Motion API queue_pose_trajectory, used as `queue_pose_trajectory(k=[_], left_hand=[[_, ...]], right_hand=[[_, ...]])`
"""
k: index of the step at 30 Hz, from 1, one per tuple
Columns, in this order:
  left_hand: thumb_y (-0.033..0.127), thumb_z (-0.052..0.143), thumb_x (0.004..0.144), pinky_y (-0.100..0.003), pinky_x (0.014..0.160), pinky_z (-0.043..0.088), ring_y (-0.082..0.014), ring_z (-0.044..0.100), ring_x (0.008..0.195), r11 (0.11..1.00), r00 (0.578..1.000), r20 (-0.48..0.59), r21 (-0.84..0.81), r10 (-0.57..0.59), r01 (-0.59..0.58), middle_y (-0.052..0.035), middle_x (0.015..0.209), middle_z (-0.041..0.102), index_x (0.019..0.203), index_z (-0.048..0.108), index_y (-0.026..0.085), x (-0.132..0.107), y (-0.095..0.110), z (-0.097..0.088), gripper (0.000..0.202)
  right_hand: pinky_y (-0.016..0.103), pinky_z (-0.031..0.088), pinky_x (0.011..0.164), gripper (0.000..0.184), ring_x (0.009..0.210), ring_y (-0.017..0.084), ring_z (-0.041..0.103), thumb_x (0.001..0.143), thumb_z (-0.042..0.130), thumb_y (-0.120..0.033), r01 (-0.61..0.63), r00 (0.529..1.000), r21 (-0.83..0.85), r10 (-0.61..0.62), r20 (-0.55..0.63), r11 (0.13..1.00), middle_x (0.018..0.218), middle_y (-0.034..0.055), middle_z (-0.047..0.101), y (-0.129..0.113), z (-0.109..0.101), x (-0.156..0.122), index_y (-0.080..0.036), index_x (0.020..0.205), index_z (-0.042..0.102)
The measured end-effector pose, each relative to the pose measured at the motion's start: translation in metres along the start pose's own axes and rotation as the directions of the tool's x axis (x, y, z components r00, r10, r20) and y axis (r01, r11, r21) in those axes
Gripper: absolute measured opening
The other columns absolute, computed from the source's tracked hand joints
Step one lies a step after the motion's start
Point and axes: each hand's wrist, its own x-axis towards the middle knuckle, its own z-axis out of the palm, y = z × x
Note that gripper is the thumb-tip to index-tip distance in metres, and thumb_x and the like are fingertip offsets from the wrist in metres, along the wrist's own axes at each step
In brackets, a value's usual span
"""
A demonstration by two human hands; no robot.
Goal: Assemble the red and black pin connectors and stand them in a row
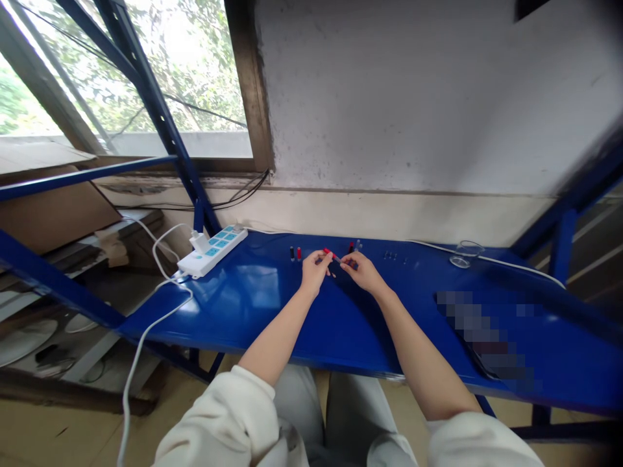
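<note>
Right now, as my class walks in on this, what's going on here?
A person at a blue table holds a small red piece in the left hand. The right hand meets it at its lower end; whether it grips it is too small to tell. Left of the hands stand a black piece and a second red piece, with a power strip farther left.

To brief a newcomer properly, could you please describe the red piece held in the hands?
Above the blue table, the left hand and right hand are close together. The red piece slants between them; unlike the upright red tube beside the black tube, it is hand-held.
</note>
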Motion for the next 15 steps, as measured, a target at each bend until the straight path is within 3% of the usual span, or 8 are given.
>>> queue_pose_trajectory(k=[3, 5, 8, 15], left_hand=[[0.037, 0.059, 0.071, -0.018, 0.039, 0.035, -0.0029, 0.042, 0.038, 0.999, 0.992, -0.119, 0.043, 0.029, -0.024, -0.0007, 0.071, 0.059, 0.077, 0.058, 0.014, 0.004, -0.002, -0.003, 0.025], [0.036, 0.06, 0.071, -0.019, 0.042, 0.038, -0.0038, 0.045, 0.041, 0.996, 0.991, -0.125, 0.084, 0.051, -0.041, -0.0018, 0.072, 0.059, 0.078, 0.06, 0.013, 0.005, -0.006, -0.004, 0.024], [0.036, 0.06, 0.071, -0.02, 0.047, 0.042, -0.0062, 0.05, 0.045, 0.987, 0.997, -0.03, 0.145, 0.077, -0.072, -0.003, 0.072, 0.06, 0.078, 0.06, 0.013, 0.003, -0.014, -0.002, 0.024], [0.029, 0.063, 0.067, -0.023, 0.053, 0.04, -0.0108, 0.053, 0.053, 0.892, 0.985, 0.124, 0.422, 0.119, -0.161, -0.0026, 0.063, 0.061, 0.069, 0.062, 0.015, 0.014, -0.03, 0.017, 0.015]], right_hand=[[0.026, 0.04, 0.063, 0.013, 0.067, 0.014, 0.052, 0.072, 0.052, -0.025, -0.105, 0.994, -0.221, 0.098, -0.041, 0.97, 0.077, 0.0039, 0.057, 0.01, -0.007, -0.001, -0.018, 0.08, 0.059], [0.025, 0.039, 0.06, 0.013, 0.066, 0.014, 0.054, 0.072, 0.052, -0.023, -0.243, 0.969, -0.266, 0.224, -0.1, 0.933, 0.073, 0.0034, 0.059, 0.018, -0.011, -0.003, -0.018, 0.081, 0.059], [0.024, 0.038, 0.058, 0.013, 0.066, 0.015, 0.056, 0.071, 0.052, -0.024, -0.374, 0.924, -0.245, 0.337, -0.179, 0.895, 0.072, 0.0037, 0.062, 0.026, -0.015, -0.004, -0.018, 0.081, 0.058], [0.024, 0.036, 0.057, 0.014, 0.072, 0.017, 0.059, 0.074, 0.05, -0.028, -0.458, 0.883, -0.256, 0.405, -0.236, 0.851, 0.077, 0.0042, 0.065, 0.035, -0.007, 0.003, -0.02, 0.081, 0.058]])
